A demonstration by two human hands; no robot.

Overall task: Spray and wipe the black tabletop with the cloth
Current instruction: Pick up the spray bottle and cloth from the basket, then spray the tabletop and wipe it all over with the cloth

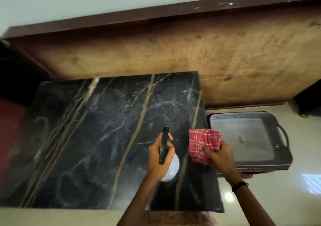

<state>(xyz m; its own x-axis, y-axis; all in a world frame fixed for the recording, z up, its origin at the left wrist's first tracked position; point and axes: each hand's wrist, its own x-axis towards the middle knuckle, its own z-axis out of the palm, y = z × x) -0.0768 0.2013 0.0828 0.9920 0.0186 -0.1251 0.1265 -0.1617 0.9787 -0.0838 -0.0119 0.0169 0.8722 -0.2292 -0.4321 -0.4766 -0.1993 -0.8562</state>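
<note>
- Your left hand (160, 153) is wrapped around the neck of the spray bottle (169, 169), fingers curled tight on it. The black nozzle head (164, 145) points forward, away from you, over the slab, so it looks aimed to wet the stone ahead rather than the floor.
- Whether a finger sits on the trigger, you cannot tell; the nozzle head hides it.
- The bottle's pale body shows below your palm, held over the near right part of the tabletop (97, 139). Whether it rests on the stone or hangs above it is unclear.
- Your right hand (216, 153) grips the red checked cloth (202, 144), bunched and folded, thumb pressed on top and fingers closed beneath. You hold it just beside the bottle, at the slab's right edge, probably so the wipe can follow the spray at once.
- A dark band (240, 185) circles your right wrist.
- The tabletop is black stone with pale veins, and it carries faint smears and swirls across its middle and left. By my reading the work is early: spraying is in hand and most of the surface is yet to be wiped.
- To the right, on the light floor, sits a grey tray (284, 149) with handles, close to the slab.
- Beyond the slab stands a worn wooden board (156, 55), then a pale wall.
</note>
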